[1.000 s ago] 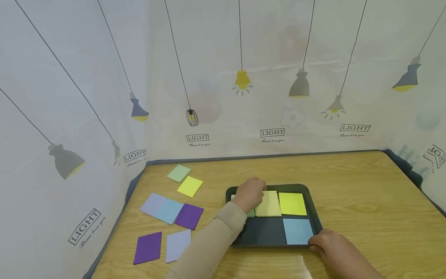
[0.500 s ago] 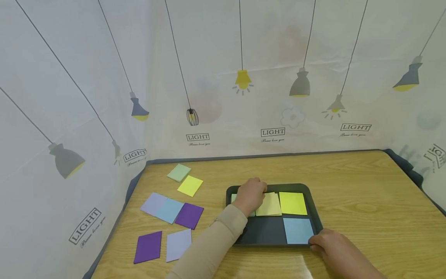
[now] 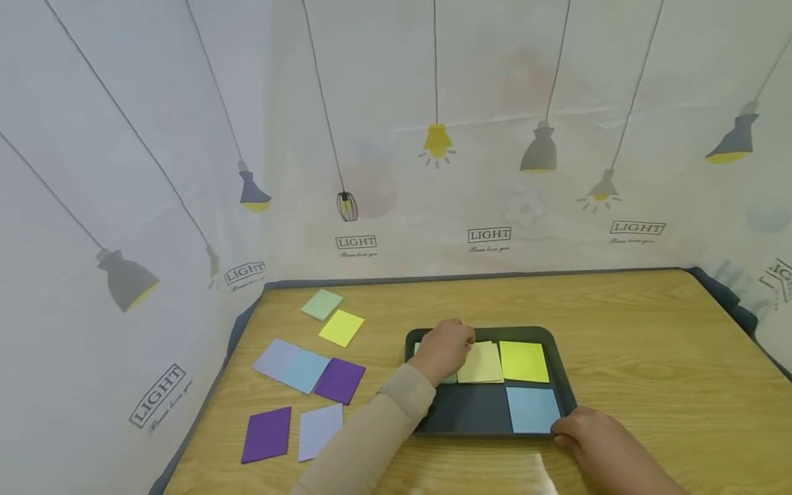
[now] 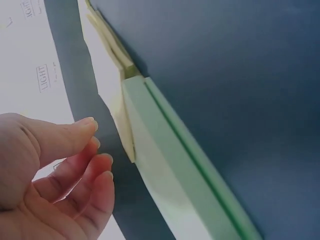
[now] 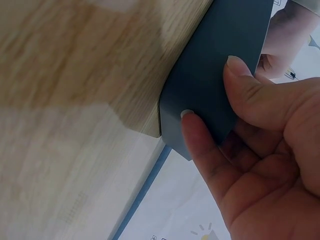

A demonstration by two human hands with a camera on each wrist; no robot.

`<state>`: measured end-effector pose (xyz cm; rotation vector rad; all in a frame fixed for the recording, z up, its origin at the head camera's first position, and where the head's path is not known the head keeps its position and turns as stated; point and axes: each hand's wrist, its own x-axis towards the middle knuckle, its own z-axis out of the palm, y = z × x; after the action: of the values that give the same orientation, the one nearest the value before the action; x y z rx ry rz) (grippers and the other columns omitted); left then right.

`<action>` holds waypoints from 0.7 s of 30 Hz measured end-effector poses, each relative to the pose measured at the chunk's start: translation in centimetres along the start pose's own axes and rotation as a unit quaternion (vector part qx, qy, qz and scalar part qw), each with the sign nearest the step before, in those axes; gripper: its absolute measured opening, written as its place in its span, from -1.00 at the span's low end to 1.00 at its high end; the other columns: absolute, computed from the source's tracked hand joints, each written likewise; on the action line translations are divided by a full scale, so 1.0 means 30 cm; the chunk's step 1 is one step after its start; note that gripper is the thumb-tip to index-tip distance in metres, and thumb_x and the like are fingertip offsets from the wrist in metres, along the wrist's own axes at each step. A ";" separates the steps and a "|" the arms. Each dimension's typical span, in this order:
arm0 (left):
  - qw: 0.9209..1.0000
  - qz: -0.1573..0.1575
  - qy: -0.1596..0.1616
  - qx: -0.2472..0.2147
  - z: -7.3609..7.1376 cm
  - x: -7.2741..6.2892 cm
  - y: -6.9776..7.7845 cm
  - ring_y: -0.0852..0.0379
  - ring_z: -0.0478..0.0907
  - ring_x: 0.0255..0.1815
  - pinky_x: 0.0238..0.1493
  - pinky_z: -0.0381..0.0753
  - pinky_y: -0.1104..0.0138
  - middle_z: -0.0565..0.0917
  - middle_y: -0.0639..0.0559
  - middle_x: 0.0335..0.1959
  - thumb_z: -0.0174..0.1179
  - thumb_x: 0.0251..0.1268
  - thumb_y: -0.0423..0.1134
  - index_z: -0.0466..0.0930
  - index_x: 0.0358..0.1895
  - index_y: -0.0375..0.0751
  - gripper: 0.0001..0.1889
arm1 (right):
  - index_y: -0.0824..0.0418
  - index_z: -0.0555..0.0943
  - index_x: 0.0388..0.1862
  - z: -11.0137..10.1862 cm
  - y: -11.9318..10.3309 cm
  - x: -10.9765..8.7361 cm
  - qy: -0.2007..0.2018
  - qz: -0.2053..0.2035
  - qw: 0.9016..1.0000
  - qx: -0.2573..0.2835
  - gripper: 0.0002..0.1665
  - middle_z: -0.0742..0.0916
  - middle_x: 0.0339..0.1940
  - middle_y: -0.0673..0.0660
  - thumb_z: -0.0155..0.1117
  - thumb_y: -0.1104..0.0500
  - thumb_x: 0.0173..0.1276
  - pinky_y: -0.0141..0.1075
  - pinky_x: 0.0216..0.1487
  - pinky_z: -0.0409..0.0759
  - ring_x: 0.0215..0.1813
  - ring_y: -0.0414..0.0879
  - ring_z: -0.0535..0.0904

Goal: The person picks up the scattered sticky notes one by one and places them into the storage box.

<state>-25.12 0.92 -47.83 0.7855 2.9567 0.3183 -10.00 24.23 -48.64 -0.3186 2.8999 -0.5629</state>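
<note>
Several flat squares [image 3: 524,362]; left fingers [image 4: 101,200] loosely curled, unloaded; right fingers [image 5: 206,154] pinching smooth, round-cornered tray [image 3: 468,410].

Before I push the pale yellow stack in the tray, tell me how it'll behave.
The pale yellow stack may slip apart, as its layers sit offset. It probably won't roll or tip, lying flat and low in the tray.

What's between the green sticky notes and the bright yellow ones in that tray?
Pale yellow sticky notes lie between the green sticky notes and the bright yellow sticky notes; the head view shows this.
</note>
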 end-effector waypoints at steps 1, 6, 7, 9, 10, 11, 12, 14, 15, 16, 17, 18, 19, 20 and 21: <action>1.000 0.000 -0.001 -0.008 -0.003 -0.002 -0.001 0.20 0.62 -0.14 -0.22 0.63 0.44 0.69 0.10 -0.10 0.21 0.47 -0.22 0.73 0.05 0.00 -0.80 | -0.04 0.77 -0.35 0.001 0.000 0.000 -0.001 0.003 1.000 0.001 -0.85 0.67 -0.43 -0.19 0.44 0.24 0.27 -0.37 -0.26 0.60 -0.36 -0.39 0.49; 0.998 -0.004 -0.008 -0.055 -0.029 -0.019 -0.007 0.17 0.64 -0.07 -0.11 0.64 0.42 0.71 0.06 -0.06 0.15 0.50 -0.30 0.72 0.05 -0.08 -0.79 | -0.03 0.78 -0.34 0.003 0.002 -0.003 0.001 -0.009 1.000 -0.003 -0.84 0.69 -0.41 -0.20 0.44 0.27 0.26 -0.36 -0.25 0.61 -0.34 -0.40 0.50; 0.998 -0.005 -0.010 -0.060 -0.034 -0.023 -0.010 0.16 0.64 -0.04 -0.09 0.64 0.42 0.71 0.06 -0.04 0.15 0.50 -0.31 0.72 0.05 -0.09 -0.79 | -0.03 0.78 -0.34 0.003 0.002 -0.001 -0.001 -0.007 1.000 -0.004 -0.84 0.69 -0.41 -0.20 0.43 0.27 0.27 -0.36 -0.25 0.61 -0.33 -0.39 0.51; 0.998 -0.006 -0.011 -0.069 -0.043 -0.035 -0.017 0.14 0.64 -0.02 -0.07 0.64 0.41 0.71 0.05 -0.05 0.15 0.50 -0.31 0.72 0.04 -0.10 -0.80 | -0.03 0.78 -0.33 0.002 0.000 0.002 -0.006 0.000 1.000 -0.003 -0.83 0.70 -0.40 -0.19 0.43 0.27 0.28 -0.35 -0.23 0.62 -0.32 -0.37 0.53; 0.997 -0.005 -0.010 -0.074 -0.047 -0.040 -0.021 0.14 0.63 -0.02 -0.06 0.64 0.40 0.71 0.04 -0.05 0.15 0.49 -0.32 0.72 0.03 -0.11 -0.80 | -0.04 0.78 -0.33 0.001 -0.001 0.004 -0.009 0.005 1.000 -0.002 -0.83 0.70 -0.39 -0.19 0.42 0.27 0.28 -0.34 -0.22 0.63 -0.32 -0.36 0.53; 0.997 -0.004 -0.006 -0.079 -0.051 -0.047 -0.025 0.14 0.63 -0.03 -0.06 0.64 0.40 0.71 0.04 -0.06 0.16 0.49 -0.32 0.72 0.01 -0.12 -0.81 | -0.03 0.78 -0.33 0.001 -0.002 0.006 -0.012 0.010 1.000 -0.002 -0.82 0.71 -0.39 -0.18 0.42 0.28 0.28 -0.33 -0.21 0.63 -0.31 -0.35 0.54; 0.996 -0.004 -0.002 -0.087 -0.054 -0.054 -0.030 0.14 0.63 -0.04 -0.07 0.63 0.39 0.71 0.04 -0.07 0.16 0.48 -0.33 0.73 0.00 -0.12 -0.81 | -0.03 0.78 -0.32 0.000 -0.003 0.008 -0.014 0.012 1.000 -0.003 -0.82 0.71 -0.38 -0.18 0.42 0.28 0.28 -0.32 -0.20 0.64 -0.30 -0.34 0.55; 0.995 0.001 0.011 -0.095 -0.063 -0.069 -0.040 0.13 0.63 -0.07 -0.09 0.63 0.38 0.72 0.03 -0.10 0.18 0.47 -0.33 0.74 -0.03 -0.14 -0.83 | -0.03 0.78 -0.32 -0.001 -0.004 0.010 -0.017 0.015 1.000 -0.003 -0.82 0.72 -0.38 -0.18 0.42 0.28 0.28 -0.31 -0.19 0.64 -0.29 -0.33 0.56; 0.995 0.004 0.018 -0.097 -0.069 -0.076 -0.044 0.13 0.63 -0.09 -0.10 0.62 0.38 0.73 0.03 -0.11 0.17 0.47 -0.33 0.74 -0.05 -0.14 -0.83 | -0.03 0.78 -0.32 -0.001 -0.005 0.011 -0.019 0.016 1.000 -0.004 -0.82 0.72 -0.38 -0.18 0.42 0.29 0.28 -0.30 -0.19 0.65 -0.29 -0.33 0.56; 0.995 0.007 0.026 -0.098 -0.074 -0.081 -0.049 0.14 0.63 -0.10 -0.10 0.62 0.37 0.73 0.03 -0.13 0.18 0.47 -0.33 0.75 -0.06 -0.15 -0.84 | -0.03 0.78 -0.32 -0.001 -0.005 0.011 -0.019 0.015 1.000 -0.005 -0.82 0.72 -0.38 -0.18 0.42 0.29 0.28 -0.29 -0.19 0.65 -0.29 -0.33 0.57; 0.995 0.010 0.034 -0.097 -0.079 -0.086 -0.054 0.14 0.64 -0.12 -0.10 0.63 0.37 0.74 0.03 -0.14 0.17 0.48 -0.33 0.75 -0.08 -0.15 -0.84 | -0.03 0.77 -0.33 -0.002 -0.005 0.010 -0.018 0.015 1.000 -0.006 -0.82 0.72 -0.38 -0.18 0.42 0.29 0.28 -0.29 -0.19 0.65 -0.29 -0.33 0.57; 0.994 0.012 0.042 -0.096 -0.085 -0.090 -0.060 0.14 0.64 -0.13 -0.11 0.63 0.37 0.74 0.04 -0.16 0.18 0.48 -0.32 0.75 -0.09 -0.15 -0.85 | -0.03 0.77 -0.33 -0.002 -0.005 0.010 -0.018 0.013 1.000 -0.007 -0.81 0.72 -0.38 -0.18 0.43 0.29 0.27 -0.30 -0.19 0.65 -0.29 -0.33 0.57; 0.994 0.015 0.050 -0.094 -0.092 -0.094 -0.065 0.14 0.65 -0.14 -0.10 0.63 0.36 0.75 0.04 -0.17 0.18 0.48 -0.32 0.75 -0.10 -0.15 -0.85 | -0.03 0.77 -0.34 -0.002 -0.005 0.010 -0.017 0.012 1.000 -0.008 -0.81 0.72 -0.38 -0.18 0.43 0.29 0.27 -0.30 -0.20 0.64 -0.29 -0.34 0.57; 0.994 0.016 0.058 -0.093 -0.098 -0.097 -0.071 0.14 0.65 -0.15 -0.10 0.64 0.35 0.75 0.04 -0.18 0.18 0.48 -0.32 0.75 -0.11 -0.15 -0.85 | -0.04 0.77 -0.34 -0.002 -0.004 0.010 -0.018 0.012 1.000 -0.009 -0.81 0.72 -0.39 -0.18 0.43 0.29 0.27 -0.30 -0.20 0.64 -0.30 -0.34 0.56; 0.993 0.015 0.064 -0.094 -0.106 -0.101 -0.077 0.15 0.65 -0.16 -0.10 0.64 0.35 0.75 0.05 -0.19 0.18 0.48 -0.32 0.76 -0.12 -0.15 -0.85 | -0.04 0.77 -0.35 -0.001 -0.004 0.010 -0.017 0.012 1.000 -0.011 -0.81 0.72 -0.39 -0.19 0.43 0.29 0.27 -0.30 -0.21 0.64 -0.30 -0.34 0.56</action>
<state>-23.97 -3.14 -45.20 0.8132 2.9738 0.6618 -10.27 24.06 -48.59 -0.2936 2.8758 -0.5170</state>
